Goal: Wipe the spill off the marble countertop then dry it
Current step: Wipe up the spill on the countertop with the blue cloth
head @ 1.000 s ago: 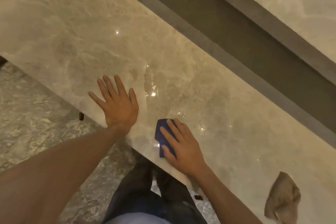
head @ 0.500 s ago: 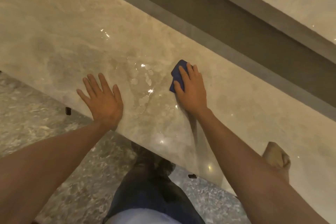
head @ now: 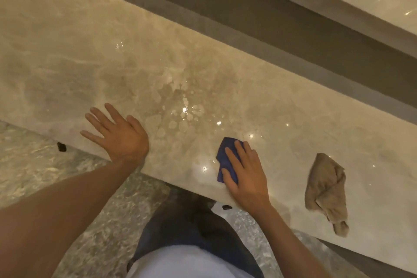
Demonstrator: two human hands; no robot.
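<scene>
A beige marble countertop [head: 67, 56] runs diagonally across the view. Shiny drops and smears of the spill [head: 180, 110] lie on it between my hands. My right hand [head: 246, 174] presses flat on a folded blue cloth [head: 224, 153] near the counter's front edge, just right of the wet patch. My left hand [head: 119, 133] rests flat on the marble with fingers spread, holding nothing, to the left of the spill.
A crumpled tan cloth [head: 327, 189] lies on the counter to the right of my right hand. A dark recessed band [head: 270, 20] borders the counter's far side. Speckled stone floor [head: 33, 169] and my legs are below the front edge.
My right hand has pulled the blue cloth back from the far side of the spill to the front edge. The left hand stays flat on the marble.
</scene>
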